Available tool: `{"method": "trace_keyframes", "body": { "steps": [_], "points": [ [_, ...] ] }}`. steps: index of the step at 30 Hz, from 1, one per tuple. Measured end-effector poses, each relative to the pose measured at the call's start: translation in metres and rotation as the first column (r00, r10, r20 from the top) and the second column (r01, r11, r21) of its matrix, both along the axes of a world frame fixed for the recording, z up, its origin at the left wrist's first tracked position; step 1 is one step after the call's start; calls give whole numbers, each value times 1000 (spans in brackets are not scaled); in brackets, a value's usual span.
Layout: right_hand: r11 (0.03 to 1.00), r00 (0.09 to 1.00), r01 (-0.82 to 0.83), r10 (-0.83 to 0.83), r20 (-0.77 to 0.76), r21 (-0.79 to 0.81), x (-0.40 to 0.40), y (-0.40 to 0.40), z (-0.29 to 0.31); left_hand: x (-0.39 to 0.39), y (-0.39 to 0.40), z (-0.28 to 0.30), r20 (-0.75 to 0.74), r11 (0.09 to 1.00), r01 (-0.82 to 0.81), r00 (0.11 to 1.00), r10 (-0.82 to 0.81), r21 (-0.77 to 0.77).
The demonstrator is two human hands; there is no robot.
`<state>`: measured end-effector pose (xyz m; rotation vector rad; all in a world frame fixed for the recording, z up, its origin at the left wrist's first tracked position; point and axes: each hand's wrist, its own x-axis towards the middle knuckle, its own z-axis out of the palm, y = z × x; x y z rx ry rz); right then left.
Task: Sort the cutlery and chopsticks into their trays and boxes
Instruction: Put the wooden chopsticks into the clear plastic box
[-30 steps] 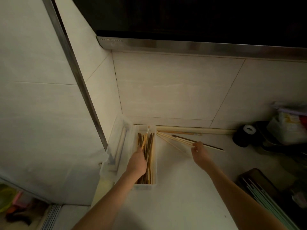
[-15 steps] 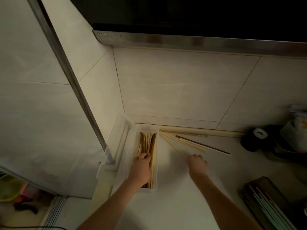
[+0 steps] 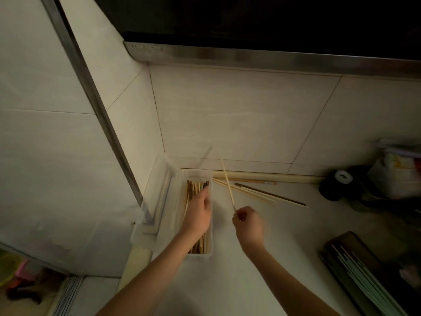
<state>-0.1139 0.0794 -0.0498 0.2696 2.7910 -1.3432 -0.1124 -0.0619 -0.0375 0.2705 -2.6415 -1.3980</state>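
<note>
Right hand (image 3: pixel 248 224) pinches one pale chopstick (image 3: pixel 227 181), which slants up toward 11 o'clock; left hand (image 3: pixel 198 213) rests with relaxed fingers on the chopsticks in the clear box (image 3: pixel 210 253) at its 9 o'clock; loose chopsticks (image 3: pixel 255 193) lie on the counter (image 3: pixel 284 247) at 1 o'clock, near the wall.

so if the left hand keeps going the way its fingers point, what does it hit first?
The left hand points along the clear box toward the wall. It likely meets the chopsticks under its fingertips first, then the box's far end; depth is unclear.
</note>
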Motion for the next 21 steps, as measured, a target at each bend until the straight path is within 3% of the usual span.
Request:
{"method": "trace_keyframes", "body": {
  "steps": [3,7,11,18,21],
  "points": [
    [990,993,-116,117,2,-81,16,-19,8,-7,6,6,78,982,-30,997,16,185],
    [962,964,-245,255,79,-117,22,-34,18,-6,1,4,83,974,-82,994,66,209],
    [918,928,-294,341,151,-266,21,-41,25,-4,-10,-1,123,956,-177,981,151,234],
    [940,989,-141,149,3,-312,-7,0,16,4,-19,-19,251,985,-149,960,124,82],
    [981,994,-82,68,-85,-177,-33,25,6,4,-19,-22,260,990,-133,958,118,39]
  ]
}}
